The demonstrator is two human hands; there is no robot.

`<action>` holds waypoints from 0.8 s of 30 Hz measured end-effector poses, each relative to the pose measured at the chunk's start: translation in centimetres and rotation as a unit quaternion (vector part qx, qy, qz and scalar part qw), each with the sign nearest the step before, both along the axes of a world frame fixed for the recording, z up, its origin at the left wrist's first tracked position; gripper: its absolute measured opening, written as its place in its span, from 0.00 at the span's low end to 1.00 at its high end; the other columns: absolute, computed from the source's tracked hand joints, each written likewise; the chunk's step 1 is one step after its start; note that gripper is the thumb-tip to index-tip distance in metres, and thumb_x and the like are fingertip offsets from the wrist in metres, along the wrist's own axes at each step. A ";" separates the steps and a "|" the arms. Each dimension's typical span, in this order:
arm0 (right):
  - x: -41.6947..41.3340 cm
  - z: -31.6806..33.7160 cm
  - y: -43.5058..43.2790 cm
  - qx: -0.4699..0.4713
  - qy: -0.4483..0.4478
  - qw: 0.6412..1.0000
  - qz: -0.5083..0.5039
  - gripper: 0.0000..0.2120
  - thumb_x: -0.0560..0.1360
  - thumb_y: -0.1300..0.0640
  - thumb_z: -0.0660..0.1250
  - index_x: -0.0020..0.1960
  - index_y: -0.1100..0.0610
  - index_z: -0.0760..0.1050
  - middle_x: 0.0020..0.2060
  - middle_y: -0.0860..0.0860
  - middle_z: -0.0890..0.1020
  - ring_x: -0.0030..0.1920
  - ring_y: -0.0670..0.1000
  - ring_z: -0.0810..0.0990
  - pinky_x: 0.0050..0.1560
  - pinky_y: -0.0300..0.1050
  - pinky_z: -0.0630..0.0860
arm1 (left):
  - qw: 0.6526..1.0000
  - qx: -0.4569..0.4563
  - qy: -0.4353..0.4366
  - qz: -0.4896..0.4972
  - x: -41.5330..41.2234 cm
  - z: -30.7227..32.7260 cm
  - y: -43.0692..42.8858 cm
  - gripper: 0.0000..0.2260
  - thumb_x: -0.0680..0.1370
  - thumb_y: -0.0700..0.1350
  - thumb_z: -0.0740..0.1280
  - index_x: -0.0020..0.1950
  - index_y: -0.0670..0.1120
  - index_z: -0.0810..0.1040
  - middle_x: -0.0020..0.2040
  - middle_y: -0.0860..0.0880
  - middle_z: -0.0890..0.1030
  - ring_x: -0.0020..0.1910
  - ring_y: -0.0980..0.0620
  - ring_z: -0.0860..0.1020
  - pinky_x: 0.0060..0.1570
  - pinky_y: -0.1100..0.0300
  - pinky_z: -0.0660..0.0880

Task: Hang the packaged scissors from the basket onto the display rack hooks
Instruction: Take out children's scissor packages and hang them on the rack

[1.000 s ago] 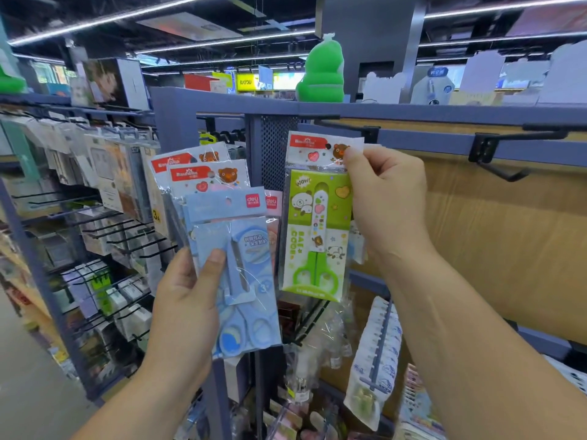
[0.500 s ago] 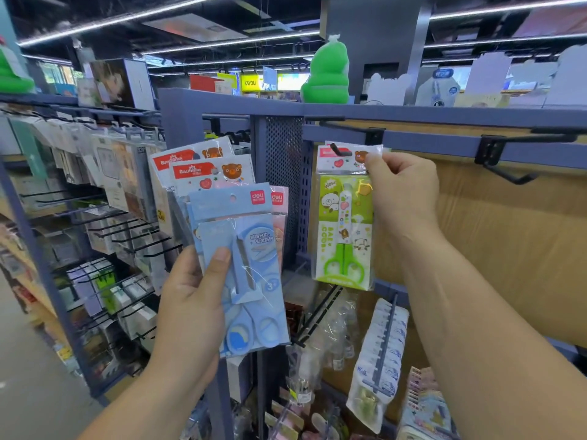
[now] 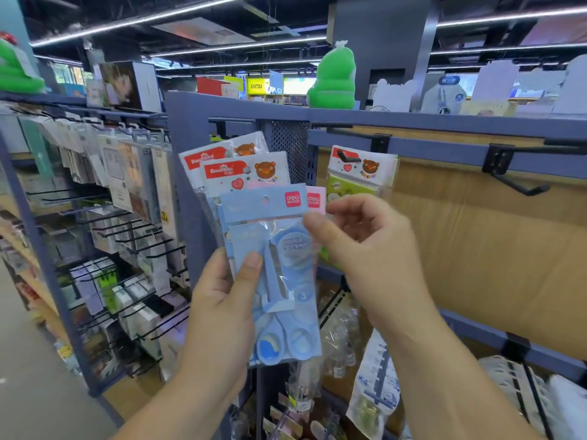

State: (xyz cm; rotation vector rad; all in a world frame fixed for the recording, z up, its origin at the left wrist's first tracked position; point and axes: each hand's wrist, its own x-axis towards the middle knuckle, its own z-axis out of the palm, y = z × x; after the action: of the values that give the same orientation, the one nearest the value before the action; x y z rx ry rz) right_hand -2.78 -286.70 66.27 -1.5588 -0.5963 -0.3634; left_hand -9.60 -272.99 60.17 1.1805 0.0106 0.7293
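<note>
My left hand (image 3: 222, 312) grips a fanned stack of packaged scissors, thumb across the front. A blue scissors pack (image 3: 273, 268) is foremost, a pink one (image 3: 315, 200) sits behind it, and two white bear-printed packs (image 3: 244, 173) stick out above. My right hand (image 3: 362, 249) is beside the stack with curled fingers; its thumb touches the blue pack's right edge, and a gap shows between thumb and forefinger. Behind that hand, a green scissors pack (image 3: 362, 173) hangs alone on a black hook (image 3: 347, 156) of the blue rack rail (image 3: 438, 147).
A bare black hook (image 3: 521, 185) juts from the rail to the right, over a brown cardboard back panel (image 3: 492, 249). Crowded peg hooks with packaged goods (image 3: 127, 217) fill the left rack. More bagged items hang on lower hooks (image 3: 378, 385). The basket is out of view.
My right hand let go of the green pack, which now hangs on the hook, and moved down and left to the stack in my left hand.
</note>
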 end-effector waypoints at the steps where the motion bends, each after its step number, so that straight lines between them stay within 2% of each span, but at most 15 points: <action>1: -0.3 -0.3 0.3 -0.001 0.012 1.000 0.021 0.23 0.61 0.41 0.84 0.48 0.51 0.81 0.41 0.56 0.85 0.38 0.51 0.82 0.42 0.51 0.82 | 1.000 0.004 -0.001 -0.002 0.1 0.0 -0.3 0.13 0.79 0.49 0.65 0.62 0.52 0.82 0.58 0.50 0.88 0.55 0.46 0.87 0.50 0.49 0.86; 4: 0.0 -1.0 0.3 0.039 0.046 0.998 0.037 0.18 0.65 0.53 0.84 0.48 0.59 0.81 0.42 0.60 0.86 0.40 0.59 0.85 0.45 0.57 0.84 | 1.000 0.014 0.003 -0.003 0.2 -0.1 -0.7 0.14 0.77 0.51 0.67 0.61 0.51 0.82 0.57 0.50 0.88 0.56 0.45 0.87 0.53 0.45 0.83; 7: 0.7 -1.8 0.0 0.082 0.073 0.992 0.066 0.17 0.66 0.55 0.84 0.44 0.64 0.82 0.42 0.65 0.84 0.39 0.56 0.80 0.43 0.57 0.80 | 1.000 0.016 0.012 -0.016 0.2 -0.1 -0.8 0.14 0.76 0.51 0.69 0.60 0.51 0.83 0.59 0.49 0.87 0.58 0.44 0.86 0.58 0.42 0.81; 9: 0.9 -2.1 -0.2 0.098 0.084 0.988 0.086 0.14 0.66 0.55 0.83 0.41 0.62 0.82 0.40 0.64 0.85 0.39 0.55 0.80 0.43 0.55 0.80 | 0.999 0.010 0.018 -0.025 0.3 -0.2 -0.8 0.14 0.76 0.50 0.70 0.61 0.49 0.82 0.59 0.48 0.87 0.58 0.43 0.86 0.58 0.40 0.81; 12: 1.0 -2.4 -0.2 0.098 0.093 0.986 0.097 0.06 0.68 0.54 0.78 0.37 0.55 0.84 0.36 0.57 0.86 0.36 0.51 0.82 0.37 0.47 0.80 | 0.999 -0.003 0.025 -0.037 0.4 -0.4 -0.7 0.15 0.74 0.48 0.72 0.60 0.48 0.81 0.57 0.47 0.88 0.55 0.42 0.87 0.55 0.41 0.83; 15: 1.4 -2.9 -0.2 0.092 0.093 0.985 0.111 0.06 0.77 0.59 0.75 0.42 0.57 0.86 0.43 0.61 0.87 0.43 0.57 0.85 0.48 0.59 0.83 | 0.999 0.003 0.029 -0.040 0.3 -0.5 -0.5 0.16 0.73 0.48 0.73 0.60 0.49 0.81 0.57 0.47 0.88 0.55 0.42 0.87 0.54 0.42 0.82; 16: 1.3 -2.9 -0.2 0.090 0.100 0.984 0.114 0.07 0.80 0.61 0.72 0.44 0.58 0.86 0.45 0.61 0.88 0.45 0.58 0.86 0.51 0.60 0.83 | 0.999 0.005 0.030 -0.039 0.2 -0.5 -0.4 0.16 0.73 0.48 0.73 0.61 0.48 0.80 0.57 0.47 0.88 0.55 0.42 0.87 0.53 0.42 0.83; 19: 1.3 -2.9 -0.3 0.090 0.104 0.983 0.118 0.09 0.83 0.63 0.66 0.50 0.60 0.84 0.47 0.58 0.89 0.46 0.55 0.86 0.50 0.56 0.84 | 0.999 -0.007 0.027 -0.042 0.1 -0.7 -0.4 0.16 0.74 0.49 0.71 0.61 0.46 0.79 0.57 0.46 0.88 0.55 0.40 0.87 0.50 0.41 0.85; 22: 1.3 -2.9 -0.3 0.099 0.102 0.983 0.115 0.09 0.84 0.65 0.64 0.52 0.58 0.83 0.45 0.55 0.89 0.46 0.53 0.87 0.50 0.54 0.84 | 0.999 -0.018 0.023 -0.037 0.0 -0.7 -0.7 0.14 0.76 0.47 0.70 0.61 0.46 0.78 0.58 0.44 0.87 0.55 0.39 0.87 0.52 0.37 0.83; 24: 1.3 -2.9 -0.2 0.097 0.102 0.984 0.112 0.10 0.84 0.66 0.63 0.53 0.56 0.82 0.45 0.54 0.89 0.45 0.53 0.87 0.48 0.52 0.84 | 0.999 -0.018 0.021 -0.024 0.1 -0.7 -0.7 0.12 0.77 0.45 0.69 0.60 0.47 0.79 0.57 0.44 0.87 0.55 0.39 0.87 0.53 0.37 0.83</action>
State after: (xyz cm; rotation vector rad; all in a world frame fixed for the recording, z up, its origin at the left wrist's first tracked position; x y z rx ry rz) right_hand -1.49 -286.93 63.33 -1.3079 -0.5532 -0.0858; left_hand -9.50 -273.68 59.46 1.1581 0.0295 0.6588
